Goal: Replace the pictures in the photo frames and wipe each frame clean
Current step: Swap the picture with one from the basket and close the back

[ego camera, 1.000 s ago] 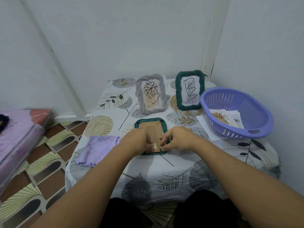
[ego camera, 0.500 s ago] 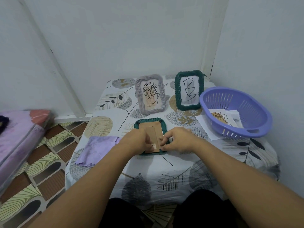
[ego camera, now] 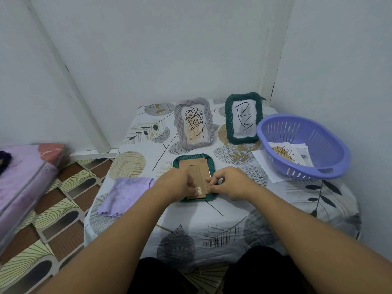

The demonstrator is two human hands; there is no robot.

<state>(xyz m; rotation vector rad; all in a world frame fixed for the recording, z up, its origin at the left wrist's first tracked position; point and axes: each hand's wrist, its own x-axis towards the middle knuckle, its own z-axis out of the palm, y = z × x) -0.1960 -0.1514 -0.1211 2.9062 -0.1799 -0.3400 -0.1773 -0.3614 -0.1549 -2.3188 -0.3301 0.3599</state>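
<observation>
**Face-down green frame: light, stiff at the back, fragile underneath**

Lying face down near the front middle of the leaf-print tablecloth [ego camera: 212, 225]: a green rope-edged photo frame [ego camera: 209, 166], brown backing board [ego camera: 194, 166] and folded stand strip [ego camera: 198, 177] uppermost. Left hand [ego camera: 177, 183] resting on the board's left half, fingers curled down onto it. Right hand [ego camera: 230, 182] at the right edge, fingertips [ego camera: 209, 188] pinching or prying at the rim; whether on a tab or on the board's edge, cannot tell.

Probably light and easily slid on the cloth, hence the steadying left hand. Board likely thin and stiff, apt to crease if bent hard; best lifted at an edge or by the stand strip. Glazing beneath, if any, hidden and to be treated as breakable.

Behind, upright: a grey frame [ego camera: 194, 126] and a second green frame [ego camera: 244, 118], both scribbled over. At the right, a purple basket [ego camera: 331, 145] with fresh pictures [ego camera: 283, 154]. At the left, a lilac cloth [ego camera: 125, 193].
</observation>
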